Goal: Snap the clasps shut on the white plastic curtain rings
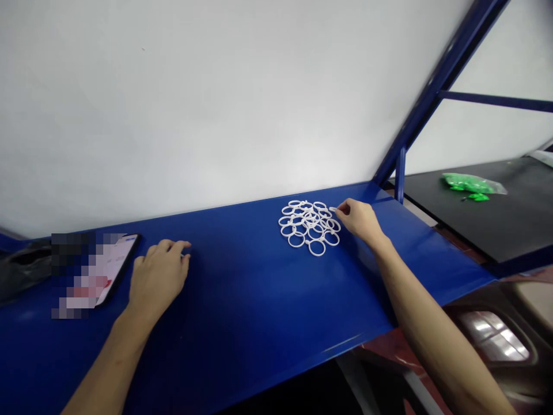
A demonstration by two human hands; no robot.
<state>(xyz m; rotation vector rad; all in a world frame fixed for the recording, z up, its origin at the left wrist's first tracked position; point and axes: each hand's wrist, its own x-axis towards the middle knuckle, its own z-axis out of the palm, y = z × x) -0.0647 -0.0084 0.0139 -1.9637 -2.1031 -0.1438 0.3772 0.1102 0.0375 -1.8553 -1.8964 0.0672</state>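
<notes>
Several thin white plastic rings [317,248] lie in an overlapping cluster on the blue table [242,300], some with small knobs on their rims. At the cluster's right edge my right hand [358,220] is closed in a pinch on a white ring [333,209], mostly hidden by the fingers. My left hand [159,272] rests low over the table, well left of the rings. Its fingers are loosely bent, with a small gap between thumb and forefinger; I make out nothing held there.
A phone [116,265], partly pixelated, lies left of my left hand, beside a dark bag-like item [26,268]. A white wall [242,104] rises behind the table. At right are a blue metal frame [400,173], a black table [479,219] with a bag of green pieces [469,183], and a brown stool [488,334].
</notes>
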